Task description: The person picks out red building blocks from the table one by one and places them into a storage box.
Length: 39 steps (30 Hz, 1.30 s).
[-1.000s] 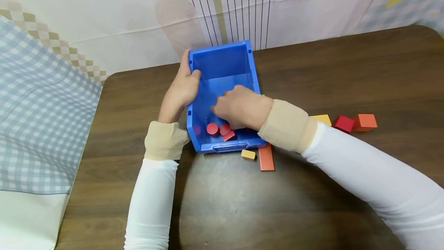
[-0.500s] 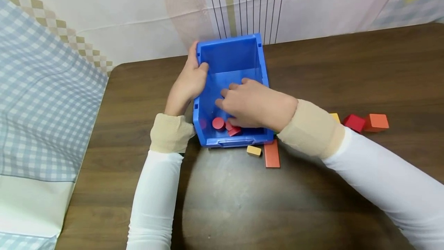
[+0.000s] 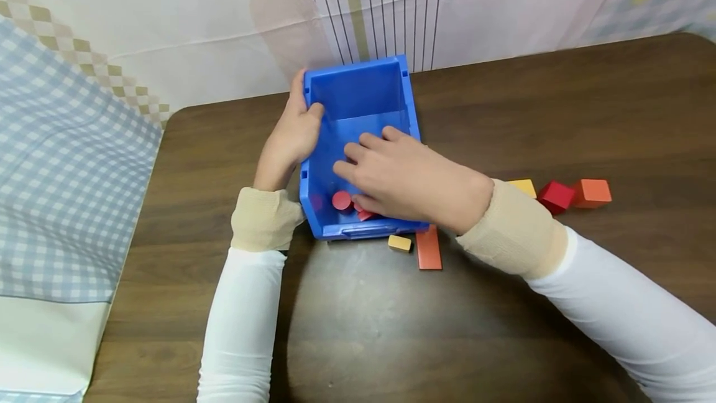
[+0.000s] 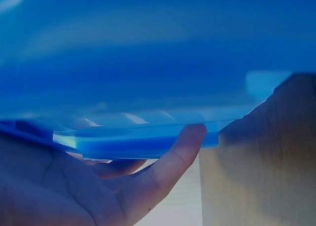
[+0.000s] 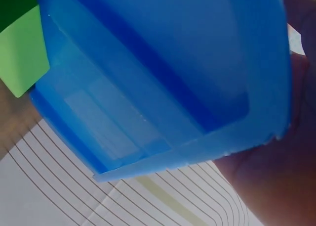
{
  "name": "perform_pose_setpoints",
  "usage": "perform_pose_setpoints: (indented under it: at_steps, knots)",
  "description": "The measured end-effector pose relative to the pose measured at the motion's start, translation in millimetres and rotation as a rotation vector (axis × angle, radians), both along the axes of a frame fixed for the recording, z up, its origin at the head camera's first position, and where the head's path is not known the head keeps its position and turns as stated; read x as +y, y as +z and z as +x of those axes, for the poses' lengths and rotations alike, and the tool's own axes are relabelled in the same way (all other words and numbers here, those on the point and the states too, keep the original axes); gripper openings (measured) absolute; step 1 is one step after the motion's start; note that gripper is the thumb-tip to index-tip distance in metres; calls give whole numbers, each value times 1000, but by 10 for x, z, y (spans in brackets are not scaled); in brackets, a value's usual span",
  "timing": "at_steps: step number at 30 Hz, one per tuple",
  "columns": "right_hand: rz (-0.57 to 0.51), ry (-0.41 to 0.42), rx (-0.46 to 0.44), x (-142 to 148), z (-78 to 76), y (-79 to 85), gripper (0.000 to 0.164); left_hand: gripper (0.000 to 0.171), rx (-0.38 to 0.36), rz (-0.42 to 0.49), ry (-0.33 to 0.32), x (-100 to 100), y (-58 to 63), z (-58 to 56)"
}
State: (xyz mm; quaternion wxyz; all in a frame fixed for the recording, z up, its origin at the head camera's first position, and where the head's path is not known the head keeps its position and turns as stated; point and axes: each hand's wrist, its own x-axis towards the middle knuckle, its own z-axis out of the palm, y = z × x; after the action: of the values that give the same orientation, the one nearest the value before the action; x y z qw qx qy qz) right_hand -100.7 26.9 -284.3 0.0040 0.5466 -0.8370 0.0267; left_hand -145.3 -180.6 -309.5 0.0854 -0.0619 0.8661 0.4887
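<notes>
My left hand [image 3: 291, 138] grips the left wall of a blue plastic bin [image 3: 358, 83], its thumb lying over the rim. From the left wrist, the bin's blue wall [image 4: 148, 58] fills most of the view, with a fingertip against it. My right hand [image 3: 399, 176] reaches over the bin's right wall, fingers bent and spread apart; I see nothing held in it. Beneath and beside its thumb, in the bin's near end, lie a red round block [image 3: 342, 200] and red pieces [image 3: 365, 214], partly hidden. The right wrist view shows a light green block [image 5: 24, 53] outside the bin.
An orange flat block [image 3: 429, 250] and a small yellow block [image 3: 399, 243] lie before the bin on the brown table [image 3: 224, 142]. To the right sit a yellow block [image 3: 521, 187], a red block [image 3: 555, 196] and an orange block [image 3: 593, 193]. A printed cloth [image 3: 196, 23] hangs behind.
My right hand's fingers have spread from a tighter curl, and its wrist has shifted right and slightly toward me. The left hand keeps its grip on the bin. The head view sways slightly.
</notes>
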Motion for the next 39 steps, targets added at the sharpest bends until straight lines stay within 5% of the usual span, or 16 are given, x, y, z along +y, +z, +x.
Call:
perform_pose_setpoints:
  at_steps: [10, 19, 28, 39]
  knots:
    - [-131, 33, 66, 21, 60, -20, 52, 67, -3, 0, 8, -50, 43, 41]
    - [-160, -42, -10, 152, 108, 84, 59, 67, -10, 3, -25, 32, 98, -19]
    - [-309, -167, -33, 438, 119, -25, 58, 65, -12, 8, -77, 236, 61, -116]
    - [-263, -142, -10, 401, 112, -86, 60, 67, -6, 27, -35, 7, 113, -12]
